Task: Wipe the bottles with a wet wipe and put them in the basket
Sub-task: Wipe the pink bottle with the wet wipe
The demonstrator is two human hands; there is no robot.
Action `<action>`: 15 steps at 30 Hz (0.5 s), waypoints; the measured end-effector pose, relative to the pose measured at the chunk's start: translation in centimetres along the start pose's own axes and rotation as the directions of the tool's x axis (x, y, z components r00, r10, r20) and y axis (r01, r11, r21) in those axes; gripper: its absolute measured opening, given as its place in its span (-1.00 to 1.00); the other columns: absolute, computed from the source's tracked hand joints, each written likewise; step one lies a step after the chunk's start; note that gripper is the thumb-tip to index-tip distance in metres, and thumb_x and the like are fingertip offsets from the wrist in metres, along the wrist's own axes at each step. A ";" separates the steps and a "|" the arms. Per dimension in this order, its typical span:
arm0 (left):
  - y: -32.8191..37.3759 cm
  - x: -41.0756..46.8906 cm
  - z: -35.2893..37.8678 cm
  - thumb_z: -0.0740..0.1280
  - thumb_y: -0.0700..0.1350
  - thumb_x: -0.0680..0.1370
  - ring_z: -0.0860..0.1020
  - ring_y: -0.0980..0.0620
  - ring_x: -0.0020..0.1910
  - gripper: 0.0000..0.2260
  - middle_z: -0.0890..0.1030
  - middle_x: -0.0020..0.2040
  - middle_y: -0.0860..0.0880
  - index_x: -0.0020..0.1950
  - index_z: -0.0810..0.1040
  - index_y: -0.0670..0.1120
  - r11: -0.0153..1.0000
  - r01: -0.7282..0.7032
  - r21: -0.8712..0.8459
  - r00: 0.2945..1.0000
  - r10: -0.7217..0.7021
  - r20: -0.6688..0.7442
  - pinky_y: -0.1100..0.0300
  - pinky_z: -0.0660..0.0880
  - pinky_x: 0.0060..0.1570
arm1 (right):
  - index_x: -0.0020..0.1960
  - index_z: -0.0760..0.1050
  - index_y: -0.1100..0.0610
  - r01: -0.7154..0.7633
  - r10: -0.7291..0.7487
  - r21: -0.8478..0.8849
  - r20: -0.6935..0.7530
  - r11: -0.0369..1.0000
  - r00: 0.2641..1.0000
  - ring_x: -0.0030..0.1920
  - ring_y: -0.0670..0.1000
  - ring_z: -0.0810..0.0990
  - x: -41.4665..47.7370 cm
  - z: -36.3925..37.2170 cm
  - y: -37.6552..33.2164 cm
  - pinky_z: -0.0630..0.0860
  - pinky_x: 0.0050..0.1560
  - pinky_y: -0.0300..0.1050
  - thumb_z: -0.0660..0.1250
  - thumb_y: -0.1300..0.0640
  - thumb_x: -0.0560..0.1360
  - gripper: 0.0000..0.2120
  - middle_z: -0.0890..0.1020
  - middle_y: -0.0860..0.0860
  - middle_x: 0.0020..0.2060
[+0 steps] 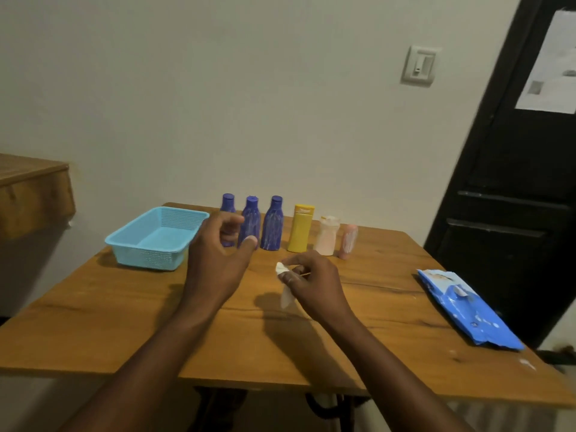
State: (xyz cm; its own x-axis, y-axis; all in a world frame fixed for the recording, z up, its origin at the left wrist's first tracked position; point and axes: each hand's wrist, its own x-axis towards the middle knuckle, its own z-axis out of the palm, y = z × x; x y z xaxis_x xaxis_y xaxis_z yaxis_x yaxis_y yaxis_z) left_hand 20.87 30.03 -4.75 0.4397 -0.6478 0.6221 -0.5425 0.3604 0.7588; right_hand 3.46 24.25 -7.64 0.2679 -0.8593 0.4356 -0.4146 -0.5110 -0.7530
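**Wipe pinched in the right hand, six bottles upright in a row**

I see my right hand (311, 282) with thumb and fingertips closed on a crumpled white wet wipe (285, 294), held above the middle of the table (93, 322). The wipe's long axis is near vertical and its loose end hangs down.

My left hand (215, 260) is spread, its fingers loosely curved and holding nothing. It partly covers the leftmost purple bottle (228, 202), and its thumb overlaps the middle purple bottle (251, 219); I cannot tell if it touches either.

Beyond them stand a third purple bottle (272, 226), a yellow bottle (299, 229), a pale bottle (326, 236) and a small pink bottle (347, 241). All stand cap up, in a row near the far edge.

A light blue basket (146, 258) sits left of the row. A blue wipes pack (467, 310) lies flat at the right edge.
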 end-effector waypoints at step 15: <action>-1.4 1.6 20.3 0.45 -0.18 0.55 0.62 0.05 0.01 -0.78 0.64 0.03 -0.01 0.19 0.62 -0.13 0.999 0.036 0.039 0.914 -0.049 0.403 0.44 0.44 -0.15 | -0.02 0.69 0.05 -0.145 0.155 0.059 -0.280 0.988 0.947 -0.12 -0.20 0.65 3.7 -10.7 11.2 0.63 -0.12 -0.22 0.45 0.15 0.55 -0.95 0.70 -0.14 -0.16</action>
State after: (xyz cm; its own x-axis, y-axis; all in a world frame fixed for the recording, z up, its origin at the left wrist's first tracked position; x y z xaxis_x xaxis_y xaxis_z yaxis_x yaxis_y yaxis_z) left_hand 7.80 14.84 -8.77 0.1403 -0.8800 0.4537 -0.5536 0.3102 0.7729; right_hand -9.53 15.17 -9.14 -0.0541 -0.8994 0.4337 -0.3965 -0.3793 -0.8360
